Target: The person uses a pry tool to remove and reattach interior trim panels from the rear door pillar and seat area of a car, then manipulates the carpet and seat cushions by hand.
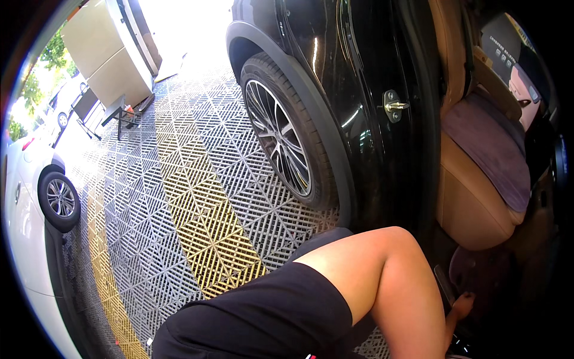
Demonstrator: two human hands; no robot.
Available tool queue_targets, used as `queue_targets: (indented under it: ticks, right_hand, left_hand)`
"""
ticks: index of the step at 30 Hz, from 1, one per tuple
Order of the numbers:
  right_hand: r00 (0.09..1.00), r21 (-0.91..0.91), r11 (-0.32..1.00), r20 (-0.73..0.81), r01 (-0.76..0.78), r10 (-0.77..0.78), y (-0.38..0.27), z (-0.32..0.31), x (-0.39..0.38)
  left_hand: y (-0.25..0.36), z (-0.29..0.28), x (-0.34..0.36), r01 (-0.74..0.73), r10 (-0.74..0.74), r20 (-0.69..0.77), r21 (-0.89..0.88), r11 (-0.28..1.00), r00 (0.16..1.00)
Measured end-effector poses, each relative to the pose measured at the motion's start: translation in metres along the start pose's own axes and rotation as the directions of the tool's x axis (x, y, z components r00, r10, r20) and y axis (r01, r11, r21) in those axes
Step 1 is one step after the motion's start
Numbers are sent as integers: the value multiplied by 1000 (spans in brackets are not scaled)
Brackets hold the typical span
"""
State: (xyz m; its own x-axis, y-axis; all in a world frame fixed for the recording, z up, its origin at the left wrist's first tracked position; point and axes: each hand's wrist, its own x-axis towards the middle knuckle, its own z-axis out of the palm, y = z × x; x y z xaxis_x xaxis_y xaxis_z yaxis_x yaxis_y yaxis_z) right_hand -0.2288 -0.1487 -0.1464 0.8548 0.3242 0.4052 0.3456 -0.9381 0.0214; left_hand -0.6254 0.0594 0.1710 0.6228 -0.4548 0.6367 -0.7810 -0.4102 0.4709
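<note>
My left hand point(463, 304) is low at the right, just past my bent bare knee point(394, 251), inside the open doorway of a black car point(371, 54). Its fingers look curled; shadow hides what they hold, if anything. Close by its fingertips is a dark narrow strip point(443, 283). Above the hand sits a tan seat point(472, 203) with a purplish-brown cover point(490, 140) draped over it. My right hand does not show.
A metal door striker point(394, 106) juts from the door frame. The car's rear wheel point(278, 134) stands on grey and yellow grid floor tiles point(203, 221). At the left is a white car point(30, 239); farther back are a beige cabinet point(107, 54) and a small stand point(122, 113).
</note>
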Motion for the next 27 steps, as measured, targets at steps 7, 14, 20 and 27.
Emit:
queue_targets:
  ticks: [7,14,20,27]
  right_hand:
    - [999,21,999,10,-32,31,32,-1,0]
    - [916,336,863,0,-378,401,-71,-40,5]
    - [810,665,653,-122,-363,574,-142,-55,-11]
    - [733,711,662,-317,-237,602,-157,-65,24]
  left_hand:
    - [5,-7,-17,-65,64,14,21,998,998]
    - [-26,-50,-62,-30,39,-36,214,976,999]
    - [-109,-32,-160,272,-305,-2,455,848,952]
    - [-219,-32,-118,350,-420,81,425,835,904]
